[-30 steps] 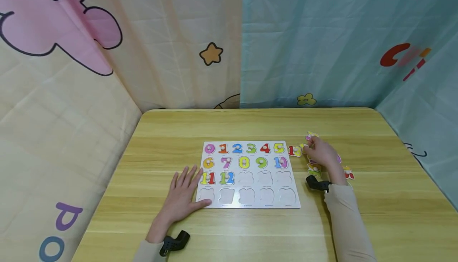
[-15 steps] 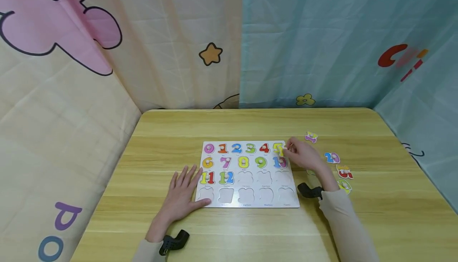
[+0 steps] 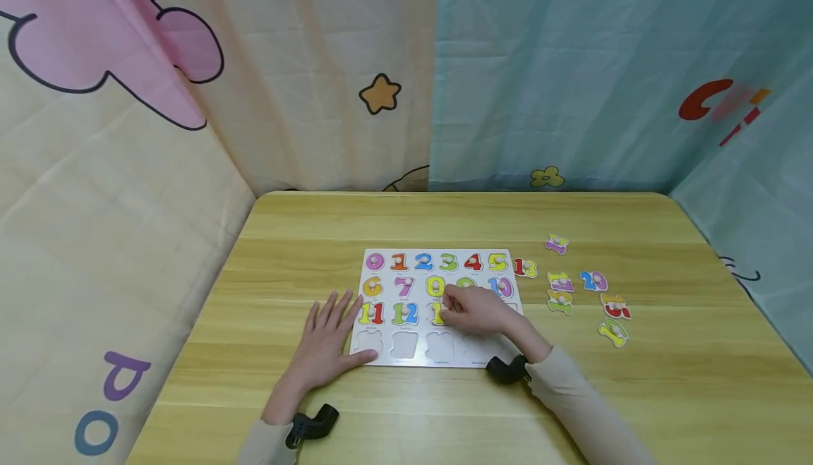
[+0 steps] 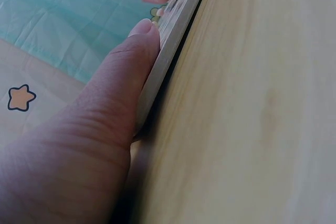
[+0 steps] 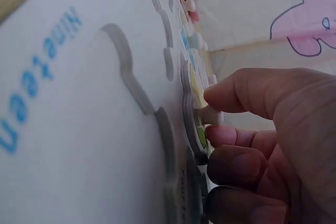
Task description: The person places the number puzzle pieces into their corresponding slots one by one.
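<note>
A white number board [image 3: 406,360] lies on the table, its upper slots holding pieces with knobs. My left hand [image 3: 325,345] rests at its left edge, fingers spread, the thumb [image 4: 118,72] on the near left corner. My right hand [image 3: 479,310] is over the third row, just right of the 12 piece [image 3: 405,314]. Its thumb and a finger pinch the knob of a number puzzle piece [image 5: 194,93] with a yellow 1 and some green; fingers hide its second digit. In the right wrist view this piece stands close to the board face, near the "fourteen" label.
Right of the board lie several loose number pieces, among them a 13 [image 3: 525,267], a 20 [image 3: 593,281] and a red-and-orange 15 [image 3: 615,305]. Bare slots [image 3: 440,345] line the board's bottom row. Curtains [image 3: 546,84] hang behind the wooden table [image 3: 406,415].
My right hand has picked the yellow-and-green number puzzle piece from beside the 13 and carried it left over the board, down to the third row. The left hand has stayed put.
</note>
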Tool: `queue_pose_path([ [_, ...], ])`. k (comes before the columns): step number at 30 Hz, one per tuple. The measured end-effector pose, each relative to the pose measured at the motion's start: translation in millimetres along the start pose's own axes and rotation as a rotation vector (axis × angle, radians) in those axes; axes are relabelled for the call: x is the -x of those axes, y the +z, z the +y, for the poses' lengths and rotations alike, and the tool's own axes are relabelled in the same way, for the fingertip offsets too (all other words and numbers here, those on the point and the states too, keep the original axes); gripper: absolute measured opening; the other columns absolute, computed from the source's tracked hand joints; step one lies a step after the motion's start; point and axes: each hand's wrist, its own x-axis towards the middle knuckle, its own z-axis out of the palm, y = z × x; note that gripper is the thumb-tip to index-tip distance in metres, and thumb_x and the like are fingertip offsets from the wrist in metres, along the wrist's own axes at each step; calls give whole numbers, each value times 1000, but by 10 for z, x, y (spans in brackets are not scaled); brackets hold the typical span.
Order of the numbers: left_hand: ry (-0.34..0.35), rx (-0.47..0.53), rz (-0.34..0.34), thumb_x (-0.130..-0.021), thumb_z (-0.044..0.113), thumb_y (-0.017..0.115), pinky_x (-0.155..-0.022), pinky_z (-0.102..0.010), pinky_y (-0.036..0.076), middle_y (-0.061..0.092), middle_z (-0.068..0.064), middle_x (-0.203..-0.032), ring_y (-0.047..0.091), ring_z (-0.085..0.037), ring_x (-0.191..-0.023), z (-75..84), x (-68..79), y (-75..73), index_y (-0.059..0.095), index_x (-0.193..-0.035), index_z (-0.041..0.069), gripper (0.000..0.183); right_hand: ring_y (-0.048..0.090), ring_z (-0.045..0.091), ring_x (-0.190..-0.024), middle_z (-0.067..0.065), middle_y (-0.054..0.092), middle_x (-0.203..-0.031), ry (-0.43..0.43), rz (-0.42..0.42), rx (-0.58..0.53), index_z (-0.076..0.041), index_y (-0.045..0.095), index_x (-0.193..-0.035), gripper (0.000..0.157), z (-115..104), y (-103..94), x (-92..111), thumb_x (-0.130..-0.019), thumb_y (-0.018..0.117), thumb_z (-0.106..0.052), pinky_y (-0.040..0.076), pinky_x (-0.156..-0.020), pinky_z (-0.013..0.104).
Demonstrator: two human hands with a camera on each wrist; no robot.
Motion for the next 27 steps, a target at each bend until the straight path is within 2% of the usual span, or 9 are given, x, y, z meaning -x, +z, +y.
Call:
queue_pose_path([
  [9,-13,5,-28,-81,73,49,-111,-53,-2,15,-9,-157,4,-31,-143,-27,-13,21,21,-153,17,96,39,7,-52,-10,41,-57,-6,-49,34,-22,50,-84,15,-48,14,-50,-92,59,-30,26,-45,24],
  [19,-15,0,-40,-81,74,47,-111,-53,-1,14,-9,-157,4,-31,-143,-20,-15,18,20,-153,17,96,38,10,-49,-7,41,-55,95,-90,-1,-22,50,-80,19,-132,-11,-91,-91,64,-28,25,-46,26],
  [27,-16,0,-40,-81,74,48,-111,-53,-2,14,-9,-157,4,-32,-142,-16,-10,13,20,-153,17,96,38,10,-49,-7,40,-54,115,-92,-19,-22,51,-81,18,-124,-2,-80,-91,65,-29,24,-46,26],
])
